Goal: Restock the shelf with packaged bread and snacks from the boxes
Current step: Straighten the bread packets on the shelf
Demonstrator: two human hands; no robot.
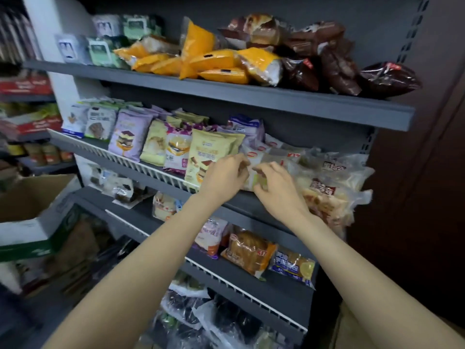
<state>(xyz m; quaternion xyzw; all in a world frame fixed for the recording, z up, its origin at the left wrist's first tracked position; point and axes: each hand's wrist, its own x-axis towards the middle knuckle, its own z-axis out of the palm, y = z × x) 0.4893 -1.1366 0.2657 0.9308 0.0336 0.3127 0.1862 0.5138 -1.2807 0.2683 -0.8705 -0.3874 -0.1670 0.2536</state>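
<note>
My left hand (224, 177) and right hand (276, 187) both reach to the front edge of the second shelf (251, 200), fingers curled and pinching one pale bread packet (254, 170) between them. The packet stands at the shelf lip, just beside a cream cake packet (211, 152) on its left and clear bread bags (327, 187) on its right, which overhang the edge. Little free room remains on either side. Four grey shelf tiers are visible; the top shelf (226, 89) carries yellow and brown packets. One open cardboard box (32, 205) sits at lower left. The right side panel (415, 147) is dark.
</note>
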